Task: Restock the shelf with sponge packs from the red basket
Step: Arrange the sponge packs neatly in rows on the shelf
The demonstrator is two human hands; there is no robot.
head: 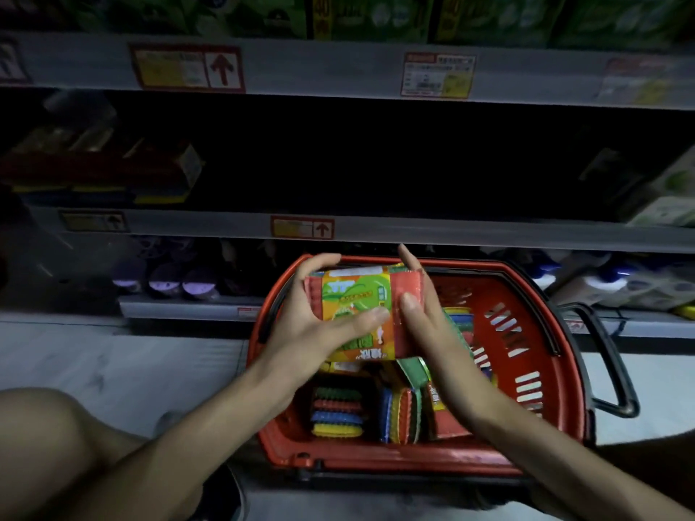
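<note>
Two hands held one sponge pack [357, 295] just above the red basket [534, 355], in front of the lower shelves. The left hand [301, 329] gripped the pack's left end, its fingers curled over the top edge and its thumb lying across the printed front. The right hand [425, 321] was flat against the right end, fingers straight and pointing up toward the shelf [413, 233], thumb touching the front (it pressed the pack and did not curl round it). The pack was orange and green with red ends, tilted a little, and clear of the other packs.

More sponge packs [338, 411] lay inside the basket below the hands, some flat and some on edge, showing red, blue, yellow and green layers. The basket sat on the pale floor [113, 362], touching or nearly touching the bottom shelf, with its black handle [616, 370] folded down on the right.

Behind the hands the middle shelf bay was too dark to read, apart from a dim stack of packets [113, 174] at its left. A price tag [302, 227] with an arrow hung on the shelf edge just above the held pack. A bare knee [49, 438] showed at the lower left.
</note>
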